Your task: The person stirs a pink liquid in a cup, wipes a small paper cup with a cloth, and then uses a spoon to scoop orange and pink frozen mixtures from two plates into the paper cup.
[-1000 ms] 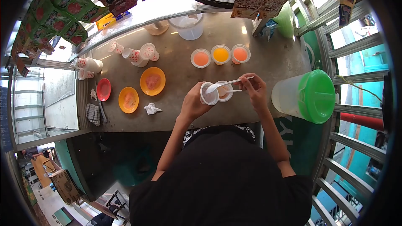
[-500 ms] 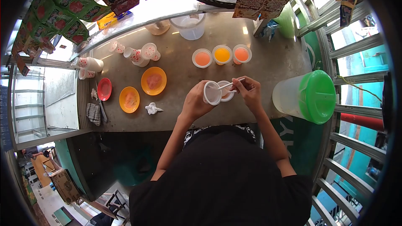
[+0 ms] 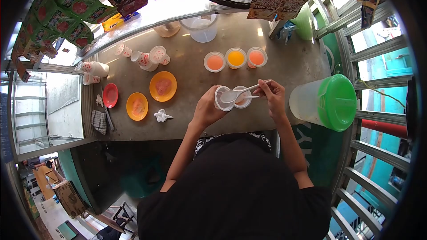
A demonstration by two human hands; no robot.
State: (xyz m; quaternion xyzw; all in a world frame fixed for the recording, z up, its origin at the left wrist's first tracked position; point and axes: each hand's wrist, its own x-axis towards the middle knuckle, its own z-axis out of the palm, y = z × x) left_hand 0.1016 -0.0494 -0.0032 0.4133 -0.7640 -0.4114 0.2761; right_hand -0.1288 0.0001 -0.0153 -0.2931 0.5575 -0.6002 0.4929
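Note:
My left hand [image 3: 206, 110] is wrapped round a white plastic cup [image 3: 219, 103], its open mouth turned up toward me. A white spoon [image 3: 254, 87] is pinched by its handle in my right hand [image 3: 274, 97], with the bowl over the mouth of that cup. Just right of the held cup, and partly behind it, is a second cup [image 3: 243, 103] with pinkish contents. A thin white handle sticks out of this second cup toward my right hand. Farther back stand three filled cups: a pink one [image 3: 215, 62], a yellow one [image 3: 236, 58] and an orange-pink one [image 3: 256, 58].
Left on the metal table [image 3: 191, 62] are two orange plates [image 3: 155, 78], a red plate [image 3: 111, 90], crumpled tissue [image 3: 162, 115], a checked cloth [image 3: 98, 121] and stacked cups [image 3: 147, 60]. A green-lidded container [image 3: 338, 102] stands right; a clear bucket [image 3: 202, 29] is behind. Sachets hang overhead.
My right hand has moved slightly right and up with the spoon. The spoon's bowl has risen from inside the held cup and now shows over its mouth.

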